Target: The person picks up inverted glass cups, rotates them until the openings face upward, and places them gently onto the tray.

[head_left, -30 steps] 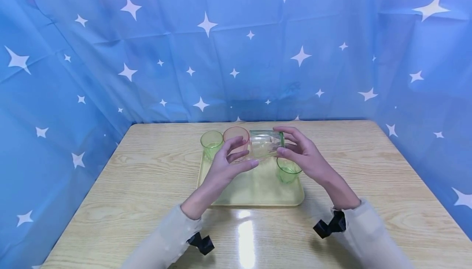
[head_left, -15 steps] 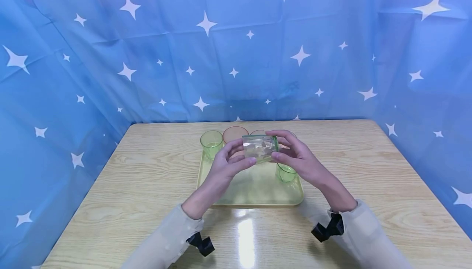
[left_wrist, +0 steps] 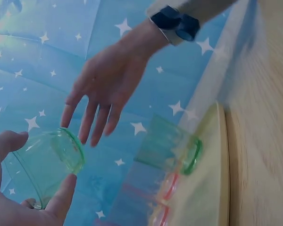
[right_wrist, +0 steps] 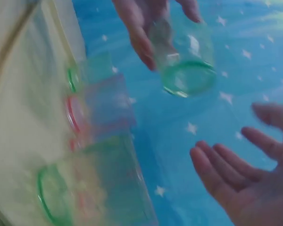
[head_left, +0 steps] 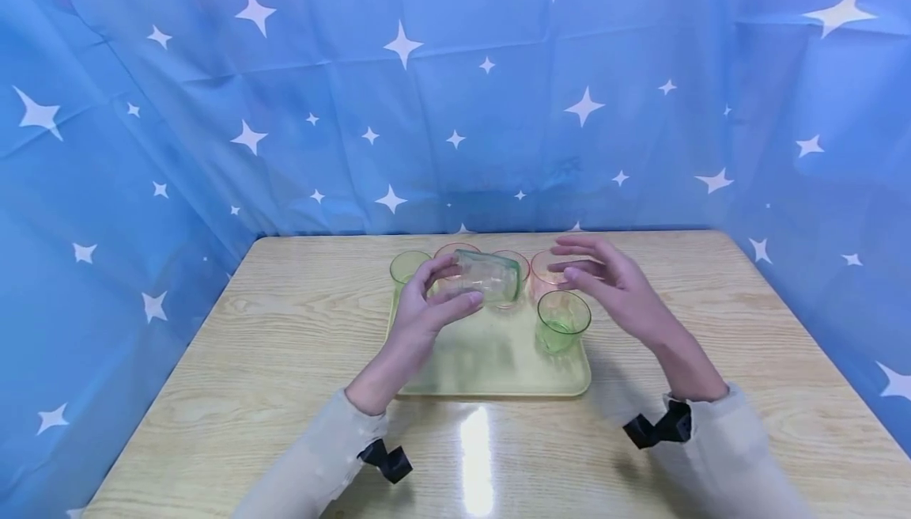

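My left hand (head_left: 420, 309) holds a clear green drinking glass (head_left: 491, 278) on its side above the tray. Thumb and fingers wrap the glass at its left end; the thicker green end points right. Away from the glass, my right hand (head_left: 622, 289) hovers over the tray's right side with its fingers spread and nothing in it. In the right wrist view a gap shows between the right hand (right_wrist: 245, 183) and the held glass (right_wrist: 188, 70). Below the right hand, a green glass (head_left: 562, 325) stands upright on the tray.
The pale yellow tray (head_left: 491, 369) lies on a wooden table (head_left: 285, 361). Along its back edge stand another green glass (head_left: 407, 267) and several pink glasses (head_left: 546, 272), partly hidden by the hands and held glass. Behind the table hangs a blue star-patterned cloth (head_left: 455, 171).
Both hands gripped the green glass half a second ago. The right hand has since let go and moved right; the left keeps the glass, now a little further left.
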A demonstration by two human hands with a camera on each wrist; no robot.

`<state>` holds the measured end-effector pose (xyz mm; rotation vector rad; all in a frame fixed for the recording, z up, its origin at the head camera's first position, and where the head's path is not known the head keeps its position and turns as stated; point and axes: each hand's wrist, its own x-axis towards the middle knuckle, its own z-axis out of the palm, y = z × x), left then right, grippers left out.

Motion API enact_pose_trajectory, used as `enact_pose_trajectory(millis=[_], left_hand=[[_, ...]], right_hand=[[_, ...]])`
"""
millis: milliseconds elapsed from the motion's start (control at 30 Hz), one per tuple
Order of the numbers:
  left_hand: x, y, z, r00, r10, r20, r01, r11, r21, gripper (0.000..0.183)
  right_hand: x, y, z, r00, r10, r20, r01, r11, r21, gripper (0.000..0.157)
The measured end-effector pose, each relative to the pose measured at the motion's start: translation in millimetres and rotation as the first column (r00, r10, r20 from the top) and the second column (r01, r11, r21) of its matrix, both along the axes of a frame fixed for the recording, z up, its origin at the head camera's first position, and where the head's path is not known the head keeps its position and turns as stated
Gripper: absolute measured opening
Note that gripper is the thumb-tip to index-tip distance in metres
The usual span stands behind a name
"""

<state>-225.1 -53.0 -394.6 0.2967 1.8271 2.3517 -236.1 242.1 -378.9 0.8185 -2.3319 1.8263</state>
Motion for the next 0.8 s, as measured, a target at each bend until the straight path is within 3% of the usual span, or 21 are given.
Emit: enact_pose_trajectory(millis=[133,233,300,367,533,600,667,800], left_hand=[[-3.2,0,-3.9,0.998,0.033,-0.053,-0.039,0.993,-0.108,0.072],[-4.8,1,-7.9,0.996,0.039,-0.078,-0.053,0.981,-0.185,0.073],[-5.5,2,-10.3,0.996,0.035,-0.087,-0.054,0.974,-0.222,0.074],[-5.7,3,-12.9,0.995,0.035,-0.094,-0.058,0.964,-0.261,0.076],[-5.0,5,-19.1,0.991,0.033,-0.127,-0.079,0.922,-0.380,0.081],[-5.2,7,-21.9,0.990,0.029,-0.142,-0.088,0.896,-0.436,0.082],[-5.7,10,-24.8,0.988,0.017,-0.153,-0.089,0.872,-0.482,0.083],[-7.3,17,-30.6,0.985,-0.019,-0.174,-0.084,0.821,-0.565,0.088]], right_hand=[[-4.2,24,1.0,0.987,-0.162,0.021,0.157,0.975,0.160,0.039],[-7.2,40,-2.3,0.970,-0.207,0.130,0.158,0.938,0.310,0.039],[-11.1,49,-9.0,0.951,-0.197,0.238,0.097,0.922,0.376,0.041],[-15.6,57,-19.6,0.924,-0.138,0.357,-0.010,0.924,0.383,0.045],[-22.1,63,-44.7,0.808,0.050,0.587,-0.279,0.910,0.306,0.069],[-22.4,61,-50.4,0.769,0.079,0.634,-0.318,0.908,0.272,0.080],[-23.2,58,-54.7,0.745,0.085,0.662,-0.325,0.912,0.249,0.091],[-25.3,52,-60.5,0.734,0.078,0.675,-0.311,0.922,0.232,0.106]])
